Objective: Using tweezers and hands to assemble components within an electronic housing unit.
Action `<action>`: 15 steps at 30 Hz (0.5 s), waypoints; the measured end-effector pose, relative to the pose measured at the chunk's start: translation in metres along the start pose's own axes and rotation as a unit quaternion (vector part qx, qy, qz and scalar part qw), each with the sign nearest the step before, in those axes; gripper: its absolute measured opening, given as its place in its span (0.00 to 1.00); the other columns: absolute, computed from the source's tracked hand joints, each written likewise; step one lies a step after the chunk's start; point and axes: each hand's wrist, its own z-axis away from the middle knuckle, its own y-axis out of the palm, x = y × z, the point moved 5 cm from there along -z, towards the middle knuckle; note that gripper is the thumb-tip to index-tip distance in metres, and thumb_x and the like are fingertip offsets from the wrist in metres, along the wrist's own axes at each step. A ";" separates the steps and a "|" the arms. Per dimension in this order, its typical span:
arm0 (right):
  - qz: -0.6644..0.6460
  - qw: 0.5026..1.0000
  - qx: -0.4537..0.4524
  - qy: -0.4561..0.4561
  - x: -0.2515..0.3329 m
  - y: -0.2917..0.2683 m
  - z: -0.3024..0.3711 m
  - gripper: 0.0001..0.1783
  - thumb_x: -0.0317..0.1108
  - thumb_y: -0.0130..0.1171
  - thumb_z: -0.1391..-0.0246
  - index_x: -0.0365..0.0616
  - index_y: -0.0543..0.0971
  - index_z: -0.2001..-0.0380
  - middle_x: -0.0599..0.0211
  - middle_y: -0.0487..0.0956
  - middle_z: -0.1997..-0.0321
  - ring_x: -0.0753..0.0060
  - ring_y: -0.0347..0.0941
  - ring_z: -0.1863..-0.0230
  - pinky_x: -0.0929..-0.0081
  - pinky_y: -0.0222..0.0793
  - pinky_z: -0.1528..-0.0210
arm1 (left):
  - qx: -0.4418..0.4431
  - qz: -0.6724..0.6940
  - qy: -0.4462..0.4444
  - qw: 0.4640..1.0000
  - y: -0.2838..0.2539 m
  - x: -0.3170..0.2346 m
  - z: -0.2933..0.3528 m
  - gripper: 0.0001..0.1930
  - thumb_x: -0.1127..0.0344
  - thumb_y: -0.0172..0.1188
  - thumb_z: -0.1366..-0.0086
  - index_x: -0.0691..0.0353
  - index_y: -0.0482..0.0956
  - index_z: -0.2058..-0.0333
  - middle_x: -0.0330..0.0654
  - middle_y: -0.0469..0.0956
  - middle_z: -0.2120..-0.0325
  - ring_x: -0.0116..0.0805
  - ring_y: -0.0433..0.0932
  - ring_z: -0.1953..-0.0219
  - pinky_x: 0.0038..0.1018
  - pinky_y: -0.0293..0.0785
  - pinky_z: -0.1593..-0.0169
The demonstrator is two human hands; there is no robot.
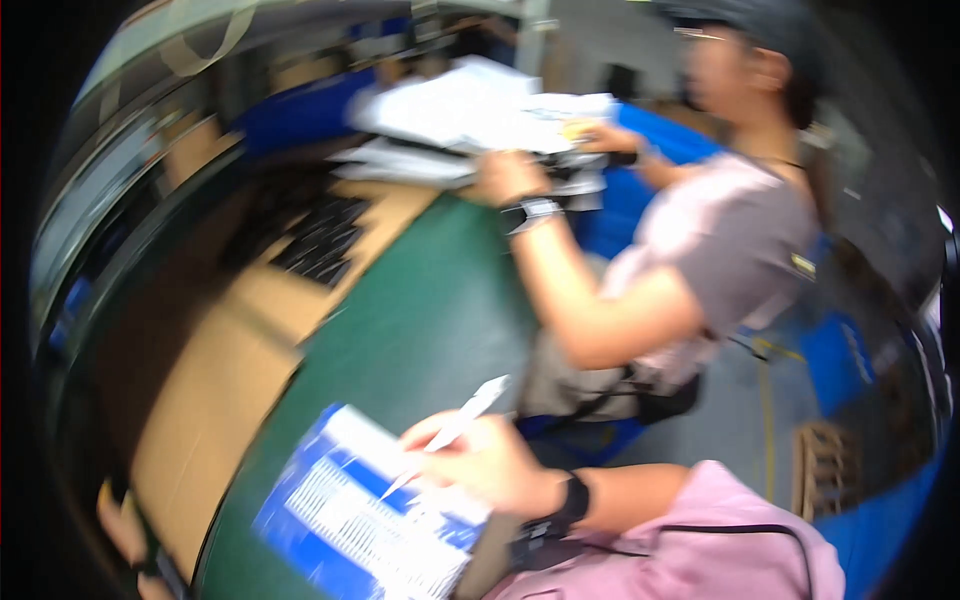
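Observation:
My right hand [480, 465], with a dark band at the wrist, is closed round a white pen [470, 415]. The pen tilts, its lower end close to a blue-and-white printed packet [330, 500] that lies on the green table [400, 310] beneath the hand. My fingers cover the packet's far right part. At the lower left edge, part of what looks like my left hand [122, 525] shows beside a narrow dark thing [168, 572]. Blur and the picture's rim hide how its fingers lie.
Across the table, a co-worker [740, 210] in a cap handles a stack of white sheets or bags [450, 105]. Brown cardboard [220, 400] runs along the left, with black pieces [320, 240] on it. A blue bin [300, 110] stands behind; a brown slatted crate [825, 465] is at right.

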 end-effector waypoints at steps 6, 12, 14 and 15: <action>-0.026 1.000 -0.004 -0.011 -0.007 0.007 -0.009 0.08 0.26 0.56 0.53 0.34 0.74 0.68 0.64 0.77 0.73 0.85 0.68 0.77 0.90 0.61 0.76 | 0.090 -0.049 0.022 0.995 -0.003 -0.122 0.025 0.23 0.63 0.57 0.52 0.71 0.70 0.58 0.56 0.71 0.61 0.51 0.69 0.55 0.35 0.64 0.52; -0.032 0.999 -0.012 -0.005 0.002 -0.010 -0.003 0.07 0.25 0.57 0.55 0.34 0.75 0.70 0.63 0.77 0.75 0.87 0.65 0.80 0.90 0.59 0.79 | 0.258 -0.147 -0.168 0.940 -0.014 -0.088 0.028 0.36 0.47 0.60 0.52 0.79 0.67 0.58 0.64 0.72 0.62 0.54 0.71 0.57 0.37 0.68 0.55; -0.035 0.999 -0.021 -0.020 0.005 -0.020 -0.004 0.07 0.25 0.57 0.55 0.34 0.75 0.71 0.63 0.78 0.75 0.87 0.64 0.82 0.91 0.57 0.80 | 0.300 -0.018 -0.264 0.917 -0.005 -0.079 0.030 0.28 0.52 0.65 0.54 0.75 0.70 0.67 0.50 0.75 0.74 0.39 0.75 0.75 0.30 0.70 0.74; -0.027 0.999 -0.027 -0.022 0.006 -0.026 -0.004 0.07 0.25 0.57 0.55 0.34 0.75 0.71 0.62 0.78 0.76 0.87 0.64 0.82 0.91 0.57 0.80 | 0.289 0.018 -0.271 0.918 0.001 -0.072 0.028 0.25 0.55 0.66 0.54 0.74 0.70 0.70 0.47 0.74 0.77 0.35 0.73 0.77 0.28 0.67 0.77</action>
